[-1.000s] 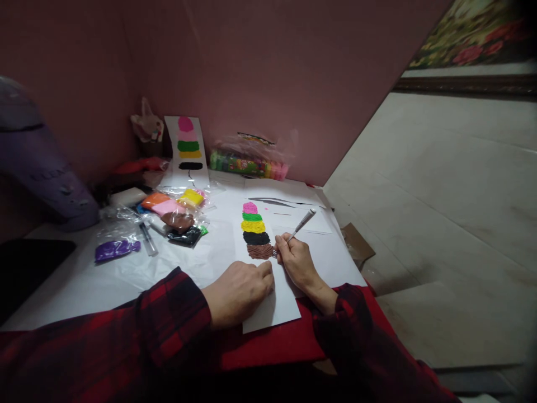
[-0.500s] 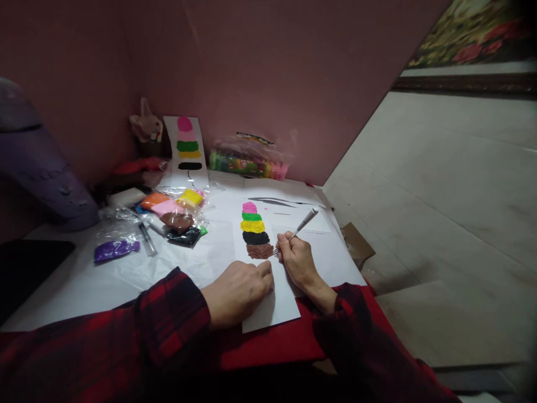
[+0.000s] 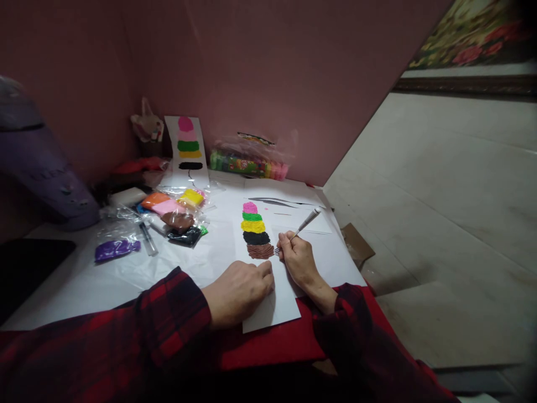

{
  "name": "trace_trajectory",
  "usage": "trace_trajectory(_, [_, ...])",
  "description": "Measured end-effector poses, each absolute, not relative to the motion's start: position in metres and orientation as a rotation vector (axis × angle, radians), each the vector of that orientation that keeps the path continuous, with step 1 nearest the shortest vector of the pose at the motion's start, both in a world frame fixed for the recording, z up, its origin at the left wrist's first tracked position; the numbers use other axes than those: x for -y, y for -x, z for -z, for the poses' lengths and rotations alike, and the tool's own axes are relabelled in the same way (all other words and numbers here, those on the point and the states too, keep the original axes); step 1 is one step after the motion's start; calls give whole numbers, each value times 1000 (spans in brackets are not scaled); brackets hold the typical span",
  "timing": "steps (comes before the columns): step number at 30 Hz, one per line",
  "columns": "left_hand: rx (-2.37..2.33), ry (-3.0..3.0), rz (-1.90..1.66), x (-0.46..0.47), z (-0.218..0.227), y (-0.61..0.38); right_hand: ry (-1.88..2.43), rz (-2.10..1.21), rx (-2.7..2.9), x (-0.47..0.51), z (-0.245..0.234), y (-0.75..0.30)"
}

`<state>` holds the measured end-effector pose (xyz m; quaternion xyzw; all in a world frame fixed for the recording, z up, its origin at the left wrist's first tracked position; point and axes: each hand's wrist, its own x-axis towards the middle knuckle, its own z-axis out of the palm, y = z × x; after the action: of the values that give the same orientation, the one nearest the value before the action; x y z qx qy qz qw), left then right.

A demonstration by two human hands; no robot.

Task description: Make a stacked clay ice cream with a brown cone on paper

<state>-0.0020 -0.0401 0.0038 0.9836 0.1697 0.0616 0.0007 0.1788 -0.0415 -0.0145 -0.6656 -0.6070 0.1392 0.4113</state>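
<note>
My right hand (image 3: 298, 258) is closed around a small fork (image 3: 308, 220), handle tilted up to the right. The fork's tines are at the right edge of a ridged brown clay band (image 3: 260, 251). Above that band, black (image 3: 256, 238), yellow (image 3: 253, 226), green (image 3: 251, 216) and pink (image 3: 250, 207) clay pieces are stacked on a white paper strip (image 3: 281, 305). My left hand (image 3: 239, 291) rests on the strip's lower part, just below the brown clay. Its fingers are curled together, and whatever lies under the fingertips is hidden.
Left of the strip lie clear bags of coloured clay (image 3: 168, 208), a purple clay packet (image 3: 117, 250) and a clear tube (image 3: 147, 239). A similar striped paper (image 3: 197, 178) leans at the back beside a bag of clay sticks (image 3: 249, 165). A purple bottle (image 3: 50, 173) stands far left.
The fork handle has shifted slightly to the right, its tines still by the brown clay's right edge. My left hand stays in place.
</note>
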Motion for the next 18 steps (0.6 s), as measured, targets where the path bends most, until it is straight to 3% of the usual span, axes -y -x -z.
trace_trajectory(18, [-533, -3085, -182, 40, -5, 1, 1651, -390, 1499, 41, 15, -179])
